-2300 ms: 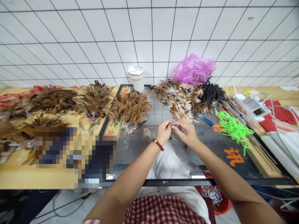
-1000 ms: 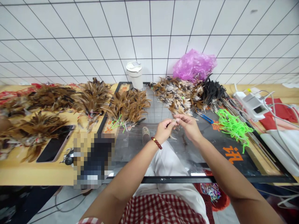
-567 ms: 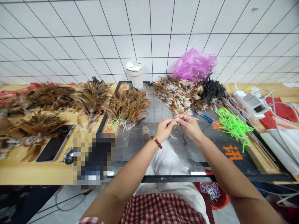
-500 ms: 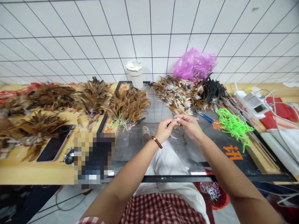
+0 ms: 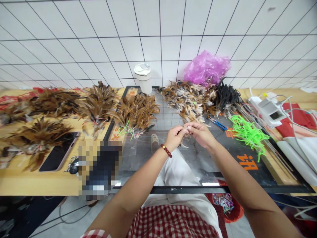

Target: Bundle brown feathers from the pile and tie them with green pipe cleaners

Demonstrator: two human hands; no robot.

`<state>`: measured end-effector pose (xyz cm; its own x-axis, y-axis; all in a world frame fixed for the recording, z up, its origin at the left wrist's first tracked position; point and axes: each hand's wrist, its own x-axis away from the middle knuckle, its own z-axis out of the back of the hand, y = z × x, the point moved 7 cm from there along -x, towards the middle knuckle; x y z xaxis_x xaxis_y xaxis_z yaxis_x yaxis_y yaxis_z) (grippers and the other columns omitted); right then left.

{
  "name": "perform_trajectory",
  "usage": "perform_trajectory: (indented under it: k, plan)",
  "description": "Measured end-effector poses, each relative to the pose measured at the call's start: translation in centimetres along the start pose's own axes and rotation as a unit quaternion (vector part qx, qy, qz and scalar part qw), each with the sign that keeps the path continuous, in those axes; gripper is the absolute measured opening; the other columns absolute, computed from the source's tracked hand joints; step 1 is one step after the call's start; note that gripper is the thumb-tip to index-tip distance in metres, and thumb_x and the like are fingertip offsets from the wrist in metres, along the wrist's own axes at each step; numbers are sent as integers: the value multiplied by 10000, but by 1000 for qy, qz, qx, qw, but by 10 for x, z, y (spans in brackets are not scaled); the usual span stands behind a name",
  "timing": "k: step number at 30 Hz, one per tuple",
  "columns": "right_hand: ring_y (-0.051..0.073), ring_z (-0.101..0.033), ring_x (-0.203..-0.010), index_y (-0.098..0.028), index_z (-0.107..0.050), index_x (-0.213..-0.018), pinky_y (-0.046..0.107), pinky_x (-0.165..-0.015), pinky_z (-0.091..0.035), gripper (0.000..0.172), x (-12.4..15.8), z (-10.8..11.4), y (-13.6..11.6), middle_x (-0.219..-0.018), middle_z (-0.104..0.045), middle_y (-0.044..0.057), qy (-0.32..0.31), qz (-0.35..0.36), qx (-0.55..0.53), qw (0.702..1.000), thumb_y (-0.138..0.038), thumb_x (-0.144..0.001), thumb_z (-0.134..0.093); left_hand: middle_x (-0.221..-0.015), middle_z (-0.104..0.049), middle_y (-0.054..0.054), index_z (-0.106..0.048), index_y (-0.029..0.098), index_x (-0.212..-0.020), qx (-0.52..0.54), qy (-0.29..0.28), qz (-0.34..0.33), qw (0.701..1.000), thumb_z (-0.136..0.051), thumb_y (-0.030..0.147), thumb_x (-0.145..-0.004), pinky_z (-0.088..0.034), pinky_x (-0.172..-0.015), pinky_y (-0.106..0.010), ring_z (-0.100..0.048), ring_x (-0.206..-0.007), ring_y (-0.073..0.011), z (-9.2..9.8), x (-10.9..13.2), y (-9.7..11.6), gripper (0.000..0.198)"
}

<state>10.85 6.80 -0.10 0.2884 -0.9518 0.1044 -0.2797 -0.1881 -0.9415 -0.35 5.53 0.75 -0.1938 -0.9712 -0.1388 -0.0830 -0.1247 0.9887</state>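
Observation:
My left hand (image 5: 175,136), with a beaded bracelet on its wrist, and my right hand (image 5: 201,135) meet over the dark glass tabletop (image 5: 141,162). Thumbs and fingertips of both are pinched together on small feathers (image 5: 183,144), whose pale and brown tips hang below the fingers. The gripped ends are mostly hidden. Just beyond my hands lies a pile of mixed brown and white feathers (image 5: 183,99). Brown feather bunches (image 5: 138,110) with bits of green cord sit to the left. Blue-handled thread snips (image 5: 220,125) rest right of my right hand.
Bright green cords (image 5: 247,134) lie to the right, near a white device (image 5: 269,109) with cables. A white cup (image 5: 143,79) and a purple plastic bag (image 5: 206,67) stand by the tiled wall. More feather bunches (image 5: 56,100) and a phone (image 5: 59,152) lie left.
My hands stay pinched together in nearly the same spot, with only slight finger movement. A blurred shape at the far left edge, beside the feathers, has left the view.

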Motion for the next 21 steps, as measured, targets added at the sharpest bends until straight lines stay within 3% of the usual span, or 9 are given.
perform_trajectory:
  k: [5, 12, 17, 21]
  plan:
    - [113, -558, -597, -185, -683, -780, 269, -625, -467, 276, 1, -6, -3, -640, -623, -13, -31, 14, 10, 999, -405, -650, -787, -623, -581, -6, -606, 138, -652, 21, -11, 33, 999, -585, 364, -780, -408, -657, -231, -508, -622, -101, -1, 1, -4, 261]
    - [101, -490, -558, -183, -622, -725, 252, -574, -427, 303, 1, -4, -7, -600, -549, -27, -8, 32, 35, 999, -455, -684, -750, -607, -572, 1, -609, 138, -671, 38, -11, 47, 998, -600, 411, -778, -404, -620, -222, -489, -595, -93, -3, 3, -4, 294]
    - [86, -481, -556, -188, -627, -739, 229, -561, -404, 288, 1, 2, -12, -621, -571, -27, 44, 61, 55, 996, -439, -686, -757, -690, -629, -19, -618, 140, -688, 89, 79, 59, 991, -646, 413, -739, -446, -691, -239, -553, -674, -109, 8, -2, -18, 279]
    - [103, -525, -595, -198, -656, -747, 250, -607, -437, 279, 3, -5, -15, -667, -626, -5, 25, 77, 117, 990, -460, -697, -739, -832, -677, -49, -620, 142, -695, 164, 145, 68, 973, -680, 430, -700, -472, -756, -261, -594, -757, -123, 16, -4, -27, 294]
